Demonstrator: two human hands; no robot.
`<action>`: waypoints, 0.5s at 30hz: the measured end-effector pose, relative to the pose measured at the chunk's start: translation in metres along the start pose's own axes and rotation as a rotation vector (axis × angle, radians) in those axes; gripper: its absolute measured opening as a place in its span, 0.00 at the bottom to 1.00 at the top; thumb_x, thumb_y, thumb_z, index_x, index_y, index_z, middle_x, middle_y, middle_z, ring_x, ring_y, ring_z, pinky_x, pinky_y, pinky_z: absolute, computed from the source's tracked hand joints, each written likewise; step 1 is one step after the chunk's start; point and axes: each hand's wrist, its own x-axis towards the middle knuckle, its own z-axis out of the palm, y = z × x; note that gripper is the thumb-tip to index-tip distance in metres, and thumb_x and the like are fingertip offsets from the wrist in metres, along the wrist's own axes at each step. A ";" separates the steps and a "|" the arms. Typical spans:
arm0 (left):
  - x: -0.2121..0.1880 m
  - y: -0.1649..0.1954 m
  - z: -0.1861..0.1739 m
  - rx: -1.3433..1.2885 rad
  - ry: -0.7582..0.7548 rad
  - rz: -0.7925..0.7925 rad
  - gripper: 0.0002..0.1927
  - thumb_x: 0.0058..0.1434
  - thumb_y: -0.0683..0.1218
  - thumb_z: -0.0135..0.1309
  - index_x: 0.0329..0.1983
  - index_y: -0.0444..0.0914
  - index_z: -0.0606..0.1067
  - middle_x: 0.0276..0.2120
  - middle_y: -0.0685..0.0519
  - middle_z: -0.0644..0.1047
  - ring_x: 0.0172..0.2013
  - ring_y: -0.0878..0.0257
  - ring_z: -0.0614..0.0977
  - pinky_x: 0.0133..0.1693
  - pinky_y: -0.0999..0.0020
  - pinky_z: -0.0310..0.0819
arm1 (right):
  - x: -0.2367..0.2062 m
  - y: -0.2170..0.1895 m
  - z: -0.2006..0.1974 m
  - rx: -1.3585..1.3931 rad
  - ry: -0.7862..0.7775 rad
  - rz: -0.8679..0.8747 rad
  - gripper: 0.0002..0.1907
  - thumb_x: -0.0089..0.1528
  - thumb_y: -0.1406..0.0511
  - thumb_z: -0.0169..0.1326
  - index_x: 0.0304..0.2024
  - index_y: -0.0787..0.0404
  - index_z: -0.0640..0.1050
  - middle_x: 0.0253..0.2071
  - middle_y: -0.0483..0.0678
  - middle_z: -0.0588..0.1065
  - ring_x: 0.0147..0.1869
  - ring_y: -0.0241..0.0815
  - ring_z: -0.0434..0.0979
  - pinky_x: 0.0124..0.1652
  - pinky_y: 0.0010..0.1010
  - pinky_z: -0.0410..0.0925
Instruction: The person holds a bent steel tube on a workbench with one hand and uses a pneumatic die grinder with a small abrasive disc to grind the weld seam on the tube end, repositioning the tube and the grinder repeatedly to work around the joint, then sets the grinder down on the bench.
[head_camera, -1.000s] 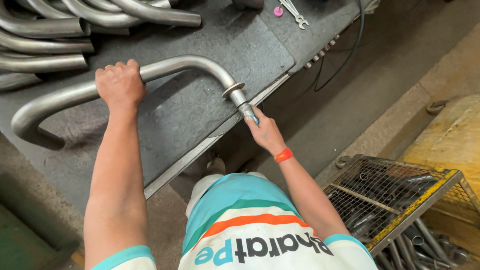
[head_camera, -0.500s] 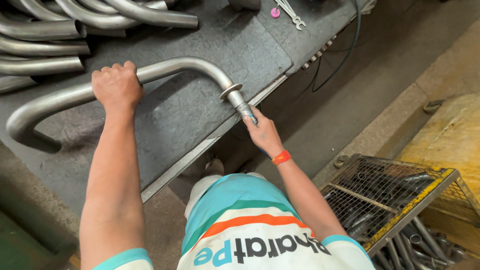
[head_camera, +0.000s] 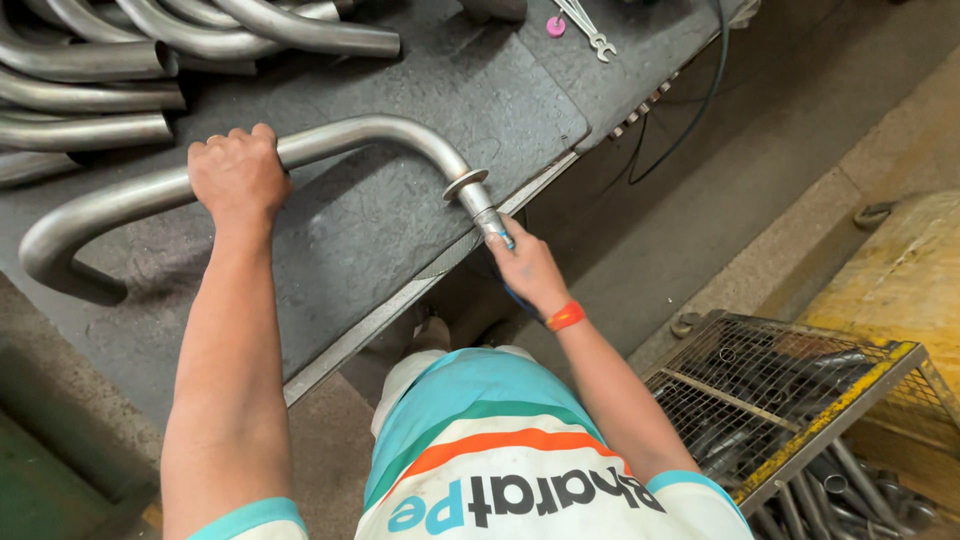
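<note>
A long bent steel pipe (head_camera: 370, 135) lies across the dark metal workbench (head_camera: 400, 230). My left hand (head_camera: 237, 172) grips its straight middle part from above. The pipe's end curves down toward the bench's front edge and carries a round flange (head_camera: 464, 183). My right hand (head_camera: 525, 267), with an orange wristband, holds a narrow metal tool (head_camera: 490, 220) with a blue handle, its tip pushed into the pipe's flanged end.
Several more bent pipes (head_camera: 150, 60) are piled at the bench's back left. A spanner (head_camera: 590, 30) and a small pink piece (head_camera: 556, 26) lie at the back. A black cable (head_camera: 700, 100) hangs off the bench. A wire basket (head_camera: 780, 390) with metal parts stands on the floor at right.
The view shifted slightly. Both hands keep their hold on the pipe and the tool, and the pipe has barely moved.
</note>
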 end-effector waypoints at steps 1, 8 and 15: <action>0.000 0.001 -0.001 -0.013 0.005 0.002 0.07 0.51 0.46 0.61 0.33 0.45 0.78 0.31 0.51 0.81 0.34 0.53 0.83 0.37 0.58 0.69 | 0.001 0.002 -0.001 0.014 -0.010 -0.003 0.25 0.66 0.54 0.50 0.64 0.52 0.72 0.30 0.64 0.77 0.37 0.63 0.82 0.39 0.45 0.72; -0.003 0.004 -0.001 -0.015 0.010 0.008 0.06 0.51 0.47 0.61 0.31 0.44 0.78 0.32 0.50 0.81 0.35 0.53 0.83 0.37 0.58 0.69 | 0.004 0.010 -0.007 0.020 -0.035 -0.070 0.23 0.66 0.55 0.50 0.61 0.55 0.74 0.33 0.62 0.79 0.40 0.63 0.83 0.40 0.47 0.73; -0.005 0.006 -0.001 -0.039 0.097 0.030 0.11 0.46 0.49 0.62 0.33 0.44 0.78 0.30 0.50 0.81 0.34 0.53 0.83 0.34 0.57 0.69 | -0.002 0.001 -0.004 -0.230 0.092 -0.123 0.26 0.66 0.56 0.50 0.65 0.58 0.70 0.40 0.63 0.79 0.43 0.69 0.78 0.40 0.53 0.69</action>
